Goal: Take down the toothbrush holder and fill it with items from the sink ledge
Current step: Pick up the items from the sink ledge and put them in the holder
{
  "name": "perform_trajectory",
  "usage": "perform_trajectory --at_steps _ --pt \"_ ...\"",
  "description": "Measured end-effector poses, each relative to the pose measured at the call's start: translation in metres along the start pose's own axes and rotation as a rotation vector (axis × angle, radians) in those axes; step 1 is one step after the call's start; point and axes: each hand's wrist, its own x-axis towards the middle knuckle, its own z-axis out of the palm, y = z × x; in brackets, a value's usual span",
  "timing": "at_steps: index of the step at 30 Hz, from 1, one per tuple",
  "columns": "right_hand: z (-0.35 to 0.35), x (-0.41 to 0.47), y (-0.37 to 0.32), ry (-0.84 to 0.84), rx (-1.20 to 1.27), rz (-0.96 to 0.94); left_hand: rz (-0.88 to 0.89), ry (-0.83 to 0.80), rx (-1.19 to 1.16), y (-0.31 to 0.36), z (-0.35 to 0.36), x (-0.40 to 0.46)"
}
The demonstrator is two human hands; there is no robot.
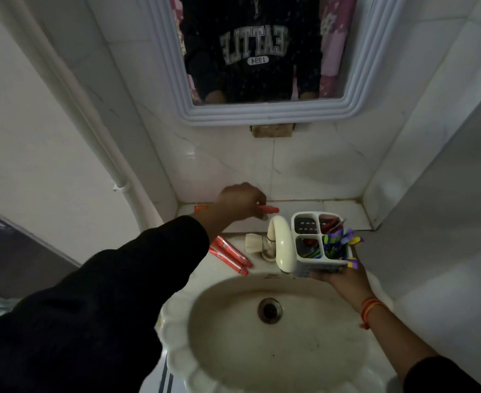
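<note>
The white plastic four-compartment toothbrush holder sits off the wall in the upturned right hand, whose fingers cup its base, just right of the cream curved tap spout and above the rim of the cream oval basin. Three compartments hold items, among them purple-and-green brush handles and something red; the rear left one shows only its perforated floor. The left hand, reaching from a black sleeve, is closed around a slim red item over the tiled sink ledge, whose right part is bare up to the corner wall. Two red tubes lie side by side on the basin's left shoulder, near the one cream tap knob. The spout stands between the left hand and the holder. A white pipe runs down the left wall, and a white-framed mirror hangs above. The bowl has one drain.
</note>
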Motion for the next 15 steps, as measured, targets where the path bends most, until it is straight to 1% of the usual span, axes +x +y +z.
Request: perform_trajectory --at_steps 4,7,9,13,15 --pt "-0.001 0.000 0.001 -0.004 -0.011 0.021 0.047 0.048 -0.020 0.039 -0.048 0.000" --pt "-0.001 0.001 0.002 -0.004 0.008 0.029 0.083 0.036 -0.074 0.069 -0.082 -0.006" --pt "-0.001 0.002 0.002 -0.009 0.004 0.017 0.116 0.022 -0.063 0.087 -0.096 -0.012" --pt "-0.002 0.002 0.001 -0.013 0.017 0.003 0.126 -0.088 -0.016 0.115 -0.086 -0.012" --pt "-0.001 0.004 0.002 -0.011 0.037 -0.002 0.122 -0.092 0.042 0.126 -0.070 -0.013"
